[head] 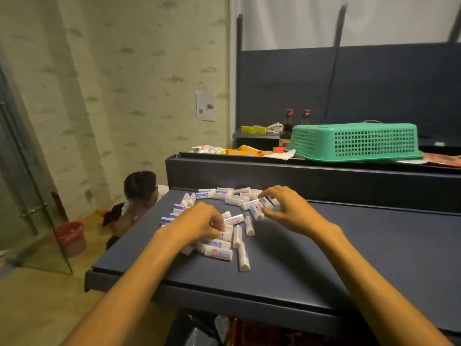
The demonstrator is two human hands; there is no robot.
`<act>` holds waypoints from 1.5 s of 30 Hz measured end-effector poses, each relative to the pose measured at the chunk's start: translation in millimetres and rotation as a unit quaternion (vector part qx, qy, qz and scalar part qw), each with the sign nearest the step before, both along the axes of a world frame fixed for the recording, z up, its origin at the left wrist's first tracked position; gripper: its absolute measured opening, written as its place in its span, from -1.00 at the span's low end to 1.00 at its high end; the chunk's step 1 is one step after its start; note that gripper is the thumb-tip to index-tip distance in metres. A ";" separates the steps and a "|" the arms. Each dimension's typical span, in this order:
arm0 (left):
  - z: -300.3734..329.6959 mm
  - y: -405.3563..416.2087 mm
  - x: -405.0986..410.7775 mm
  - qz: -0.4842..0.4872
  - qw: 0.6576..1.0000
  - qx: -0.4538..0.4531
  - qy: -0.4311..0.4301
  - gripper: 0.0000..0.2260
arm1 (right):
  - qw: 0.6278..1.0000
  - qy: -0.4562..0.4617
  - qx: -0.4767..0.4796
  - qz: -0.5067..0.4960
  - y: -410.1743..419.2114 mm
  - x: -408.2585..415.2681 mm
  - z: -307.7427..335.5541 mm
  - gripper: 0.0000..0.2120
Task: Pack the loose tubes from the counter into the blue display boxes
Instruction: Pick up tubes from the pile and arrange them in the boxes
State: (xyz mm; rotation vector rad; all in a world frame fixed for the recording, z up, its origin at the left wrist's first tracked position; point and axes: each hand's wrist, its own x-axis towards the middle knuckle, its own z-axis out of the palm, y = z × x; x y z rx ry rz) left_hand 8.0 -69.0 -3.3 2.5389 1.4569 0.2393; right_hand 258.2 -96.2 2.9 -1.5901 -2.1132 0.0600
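Observation:
Several small white tubes with blue and red print [243, 255] lie scattered on the dark blue counter [349, 245], from its far left corner to the middle. My left hand [199, 222] lies over the near-left cluster, its fingers curled onto tubes there. My right hand [284, 206] reaches into the far cluster, fingertips and thumb curved around a few tubes [259, 208]. Whether either hand has lifted a tube cannot be told. No blue display box is in view.
A raised dark shelf [299, 176] stands behind the counter, carrying an upturned green basket [356, 141], snack packets and two dark bottles [287, 126]. A person sits on the floor at the left [139, 193], beside a red bucket [71, 237] and a glass door.

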 end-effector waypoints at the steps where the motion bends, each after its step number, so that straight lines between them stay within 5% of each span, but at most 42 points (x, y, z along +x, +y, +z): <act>1: -0.5 3.7 -0.7 -0.017 1.000 -0.004 0.007 -0.85 | 1.000 -0.001 0.001 -0.012 -1.3 -1.8 -0.3 -0.67; 7: -9.6 18.4 -4.2 -0.089 0.996 0.014 -0.004 -0.86 | 0.997 0.009 -0.002 -0.077 -11.9 -7.6 -9.6 -0.70; 22: 9.3 35.2 -11.2 -0.101 0.947 0.032 -0.303 -0.76 | 0.992 -0.028 -0.065 -0.109 13.1 -28.9 -11.9 -0.61; 29: 7.4 52.6 -8.2 -0.100 0.946 0.076 -0.298 -0.77 | 0.992 -0.041 -0.075 -0.095 42.1 -31.6 -6.8 -0.64; 38: 3.8 63.5 -4.2 -0.122 0.942 0.099 -0.298 -0.78 | 0.958 -0.235 -0.056 -0.155 64.3 -41.1 -19.8 -0.64; 41: 1.4 64.8 -5.6 -0.123 0.942 0.098 -0.297 -0.78 | 0.966 -0.195 -0.070 -0.154 65.5 -40.8 -17.6 -0.68; 45: -1.1 64.5 -7.9 -0.120 0.941 0.106 -0.297 -0.79 | 0.985 -0.015 -0.102 -0.136 60.6 -35.0 -10.5 -0.79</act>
